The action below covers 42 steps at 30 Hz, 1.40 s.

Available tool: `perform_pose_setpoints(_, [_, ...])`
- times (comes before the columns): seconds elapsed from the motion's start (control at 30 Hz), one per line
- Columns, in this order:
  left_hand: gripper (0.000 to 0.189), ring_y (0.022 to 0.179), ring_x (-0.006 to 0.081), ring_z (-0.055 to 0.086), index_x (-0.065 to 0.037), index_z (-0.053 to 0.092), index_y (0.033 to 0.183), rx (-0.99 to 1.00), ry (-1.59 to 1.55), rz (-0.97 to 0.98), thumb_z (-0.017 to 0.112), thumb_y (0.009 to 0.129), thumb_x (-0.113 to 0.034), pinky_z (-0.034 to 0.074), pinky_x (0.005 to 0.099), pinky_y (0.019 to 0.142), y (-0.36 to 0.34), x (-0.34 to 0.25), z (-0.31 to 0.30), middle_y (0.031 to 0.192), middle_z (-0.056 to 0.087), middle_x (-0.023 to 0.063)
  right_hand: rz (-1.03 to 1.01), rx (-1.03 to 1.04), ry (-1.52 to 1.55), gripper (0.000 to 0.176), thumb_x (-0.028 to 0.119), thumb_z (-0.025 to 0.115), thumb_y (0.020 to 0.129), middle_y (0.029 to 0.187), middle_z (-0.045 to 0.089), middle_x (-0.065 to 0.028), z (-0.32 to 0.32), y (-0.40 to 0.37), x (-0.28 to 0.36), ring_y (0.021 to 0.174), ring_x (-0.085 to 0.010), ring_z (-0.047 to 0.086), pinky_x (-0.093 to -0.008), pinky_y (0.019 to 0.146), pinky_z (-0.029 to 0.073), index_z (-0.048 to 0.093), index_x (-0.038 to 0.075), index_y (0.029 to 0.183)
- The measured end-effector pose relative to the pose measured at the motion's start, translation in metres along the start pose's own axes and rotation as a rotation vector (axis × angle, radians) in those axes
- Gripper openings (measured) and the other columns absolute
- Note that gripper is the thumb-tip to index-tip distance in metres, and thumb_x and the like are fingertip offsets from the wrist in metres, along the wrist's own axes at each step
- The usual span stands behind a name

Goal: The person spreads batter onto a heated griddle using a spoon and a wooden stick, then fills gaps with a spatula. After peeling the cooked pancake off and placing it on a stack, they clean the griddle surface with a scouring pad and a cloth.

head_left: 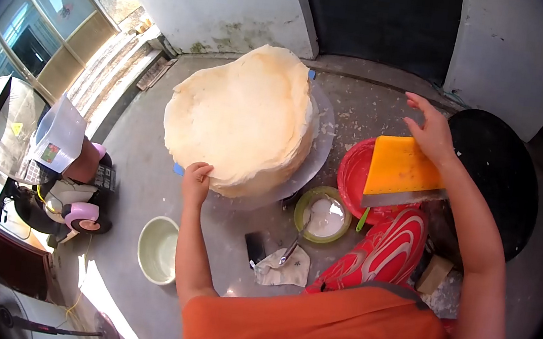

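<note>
Wrapper stack (244,115), pale and thick, sits on a round tray (320,150) on the concrete floor, straight ahead of the person. The left hand (197,181) reaches out on a nearly straight arm, its fingers curled over the stack's near rim and pinching the top sheets. The right hand (432,131) is raised with bent elbow, palm down, fingers spread and holding nothing, above the far corner of an orange scraper (397,165). The scraper lies across a red basin (352,176), beside a black round griddle (502,171). A green bowl (323,215) of white liquid stands near the tray.
</note>
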<state>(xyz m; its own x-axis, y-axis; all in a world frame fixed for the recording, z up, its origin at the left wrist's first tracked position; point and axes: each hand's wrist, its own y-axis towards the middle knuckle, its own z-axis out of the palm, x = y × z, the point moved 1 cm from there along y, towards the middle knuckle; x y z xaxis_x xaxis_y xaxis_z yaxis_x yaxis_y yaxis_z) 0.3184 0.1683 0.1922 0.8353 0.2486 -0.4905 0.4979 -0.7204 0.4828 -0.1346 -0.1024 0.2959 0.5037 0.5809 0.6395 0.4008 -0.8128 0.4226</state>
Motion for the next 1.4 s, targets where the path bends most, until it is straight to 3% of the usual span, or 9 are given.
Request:
perform_pose_setpoints(0.1, [0.014, 0.089, 0.0256, 0.057, -0.006, 0.066, 0.085, 0.149, 0.192, 0.083, 0.06, 0.072, -0.005, 0.046, 0.0328, 0.076, 0.015, -0.015, -0.005, 0.095, 0.062, 0.0086, 0.272, -0.05, -0.07, 0.047, 0.004, 0.061, 0.077, 0.112, 0.058, -0.0069, -0.031, -0.019, -0.018, 0.086, -0.0188, 0.06, -0.0237, 0.065, 0.046, 0.049, 0.014, 0.121])
perform_pose_setpoints(0.23, [0.015, 0.081, 0.0268, 0.059, -0.007, 0.067, 0.086, 0.207, 0.158, -0.067, 0.063, 0.072, -0.012, 0.047, 0.033, 0.073, 0.028, -0.052, -0.004, 0.088, 0.064, 0.0083, 0.196, -0.161, -0.069, 0.045, 0.001, 0.06, 0.077, 0.112, 0.058, -0.0073, -0.055, -0.047, -0.087, 0.072, -0.011, 0.057, -0.0204, 0.055, 0.041, 0.051, 0.013, 0.12])
perform_pose_setpoints(0.43, [0.017, 0.083, 0.0255, 0.06, -0.008, 0.066, 0.09, 0.395, 0.073, -0.041, 0.059, 0.074, -0.011, 0.047, 0.0331, 0.073, 0.021, -0.043, 0.01, 0.091, 0.063, 0.0097, 0.435, -0.216, -0.066, 0.036, 0.003, 0.058, 0.08, 0.109, 0.058, -0.0094, -0.09, -0.099, -0.13, 0.101, -0.0172, 0.055, -0.0264, 0.083, 0.043, 0.054, 0.01, 0.116])
perform_pose_setpoints(0.53, [0.022, 0.095, 0.025, 0.056, -0.008, 0.064, 0.095, 0.434, 0.191, -0.002, 0.056, 0.074, -0.007, 0.046, 0.0349, 0.077, 0.013, -0.066, 0.001, 0.102, 0.06, 0.0107, 0.717, -0.245, 0.086, 0.032, 0.024, 0.048, 0.089, 0.104, 0.059, -0.0111, -0.103, -0.127, -0.162, 0.097, -0.019, 0.056, -0.0306, 0.087, 0.041, 0.055, 0.003, 0.111])
perform_pose_setpoints(0.67, [0.029, 0.114, 0.0348, 0.042, -0.006, 0.059, 0.101, 0.265, 0.551, 0.227, 0.054, 0.073, -0.001, 0.04, 0.0447, 0.085, -0.001, -0.107, 0.002, 0.116, 0.052, 0.0142, 1.236, -0.168, 0.29, 0.073, 0.063, 0.035, 0.083, 0.094, 0.06, -0.0105, -0.112, -0.168, -0.136, 0.089, -0.0172, 0.056, -0.032, 0.081, 0.04, 0.057, -0.003, 0.101])
perform_pose_setpoints(0.73, [0.027, 0.114, 0.0369, 0.041, -0.004, 0.059, 0.101, 0.183, 0.337, 0.325, 0.055, 0.074, 0.0, 0.038, 0.0456, 0.088, -0.012, -0.14, 0.013, 0.114, 0.053, 0.0148, 1.171, 0.191, 0.319, 0.053, 0.043, 0.057, 0.082, 0.089, 0.062, -0.0086, -0.12, -0.202, -0.159, 0.08, -0.0161, 0.059, -0.0268, 0.074, 0.043, 0.056, -0.006, 0.102])
perform_pose_setpoints(0.83, [0.027, 0.114, 0.0359, 0.043, -0.003, 0.058, 0.102, 0.227, 0.077, 0.43, 0.055, 0.076, 0.0, 0.036, 0.0426, 0.092, -0.031, -0.176, 0.036, 0.113, 0.053, 0.014, 1.144, 0.2, 0.604, 0.028, 0.018, 0.064, 0.078, 0.087, 0.063, -0.0082, -0.133, -0.239, -0.17, 0.078, -0.0149, 0.06, -0.0257, 0.074, 0.045, 0.058, -0.001, 0.098])
perform_pose_setpoints(1.1, [0.045, 0.119, 0.0357, 0.037, 0.0, 0.048, 0.117, 0.552, -0.418, 0.418, 0.058, 0.073, -0.004, 0.029, 0.0409, 0.099, -0.09, -0.264, 0.109, 0.125, 0.043, 0.0178, 1.146, -0.948, 0.281, 0.031, 0.013, 0.059, 0.078, 0.092, 0.061, -0.014, -0.202, -0.306, -0.264, 0.081, -0.0221, 0.062, -0.0315, 0.069, 0.049, 0.052, -0.003, 0.104])
perform_pose_setpoints(1.4, [0.091, 0.13, 0.0412, 0.009, 0.001, 0.013, 0.136, 0.956, -0.625, 0.401, 0.068, 0.07, -0.027, 0.011, 0.0464, 0.104, -0.14, -0.308, 0.156, 0.139, 0.009, 0.0255, 1.16, -0.594, -0.179, 0.042, 0.017, 0.064, 0.066, 0.099, 0.06, -0.0187, -0.102, -0.133, -0.318, 0.093, -0.0313, 0.059, -0.0369, 0.079, 0.047, 0.052, 0.0, 0.102])
